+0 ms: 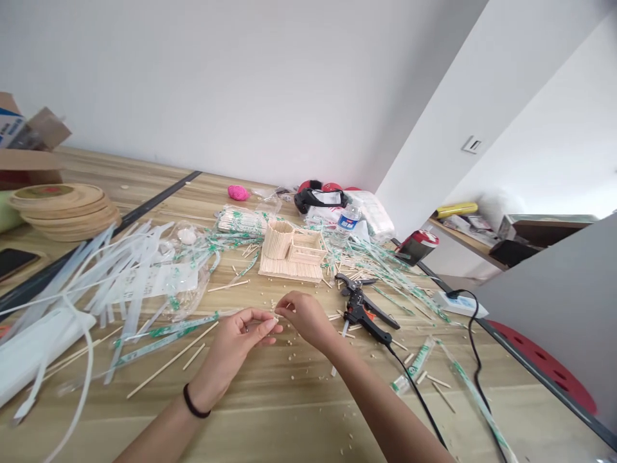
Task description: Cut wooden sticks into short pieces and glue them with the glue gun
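My left hand point(245, 337) is closed, with thumb and index finger pinching a tiny pale piece too small to name. Right beside it, my right hand point(303, 315) has its fingertips pressed together near that piece; whatever they hold is hidden. Beyond the hands stands a small model point(290, 269) of pale wooden sticks, with a round stick cup point(278, 240) and a rectangular open frame point(308, 247) on a flat stick base. Small cut stick bits lie scattered on the table around my hands.
A black glue gun point(359, 308) with its cord and black cutters point(354, 281) lie to the right. Glue sticks and plastic strips point(130, 276) spread over the left. Round wooden discs point(62, 209), a phone point(14, 262), pink yarn point(238, 192) and a power strip point(460, 303) are around.
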`<action>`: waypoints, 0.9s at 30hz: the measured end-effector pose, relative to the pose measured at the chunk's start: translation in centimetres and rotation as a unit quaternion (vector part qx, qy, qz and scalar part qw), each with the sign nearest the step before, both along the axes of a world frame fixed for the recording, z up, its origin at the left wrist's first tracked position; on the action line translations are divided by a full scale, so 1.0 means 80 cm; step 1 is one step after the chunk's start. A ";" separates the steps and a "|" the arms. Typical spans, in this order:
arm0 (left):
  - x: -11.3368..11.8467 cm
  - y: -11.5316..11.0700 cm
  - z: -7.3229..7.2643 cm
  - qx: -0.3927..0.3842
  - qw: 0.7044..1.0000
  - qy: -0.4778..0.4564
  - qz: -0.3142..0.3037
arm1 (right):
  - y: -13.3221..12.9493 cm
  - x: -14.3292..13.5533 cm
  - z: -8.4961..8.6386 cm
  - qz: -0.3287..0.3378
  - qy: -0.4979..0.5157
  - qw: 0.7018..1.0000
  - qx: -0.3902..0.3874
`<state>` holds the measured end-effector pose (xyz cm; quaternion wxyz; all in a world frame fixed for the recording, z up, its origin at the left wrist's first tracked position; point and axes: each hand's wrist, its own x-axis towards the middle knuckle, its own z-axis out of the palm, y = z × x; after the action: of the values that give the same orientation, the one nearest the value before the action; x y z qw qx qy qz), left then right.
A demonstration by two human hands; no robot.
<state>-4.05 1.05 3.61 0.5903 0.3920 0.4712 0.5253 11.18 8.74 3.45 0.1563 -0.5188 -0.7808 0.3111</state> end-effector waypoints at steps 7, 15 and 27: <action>0.004 -0.002 -0.003 -0.020 1.000 0.013 -0.018 | -0.044 0.013 0.007 -0.094 0.270 0.955 -0.084; 0.008 -0.004 -0.003 -0.071 0.997 0.039 -0.019 | -0.067 0.015 -0.003 -0.119 0.453 0.856 -0.218; 0.015 -0.007 -0.010 -0.090 0.996 0.018 0.021 | -0.065 0.020 -0.016 -0.133 0.487 0.821 -0.265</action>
<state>-2.89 0.45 2.82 0.6032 0.3372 0.5352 0.4858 12.79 3.58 2.20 0.4124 -0.4202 -0.4137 0.6944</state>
